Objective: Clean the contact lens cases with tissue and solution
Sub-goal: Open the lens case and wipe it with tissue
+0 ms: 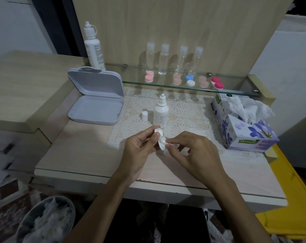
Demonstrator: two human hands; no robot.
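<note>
Over the middle of the table my left hand (pixel 140 146) grips a white contact lens case (pixel 158 132) between thumb and fingers. My right hand (pixel 189 151) pinches a small wad of white tissue (pixel 163 141) and presses it into the case's lower well. Just behind the hands stands a small white solution bottle (pixel 160 113) with its nozzle bare; its white cap (pixel 144 115) stands to the left of it. A floral tissue box (pixel 243 130) with tissue sticking out sits at the right.
An open grey plastic box (pixel 97 100) lies at the left. A glass shelf (pixel 240 92) at the back carries several lens cases in pink, blue-white and red, clear bottles and a tall white bottle (pixel 93 48). A bin (pixel 46 221) with crumpled tissue stands lower left.
</note>
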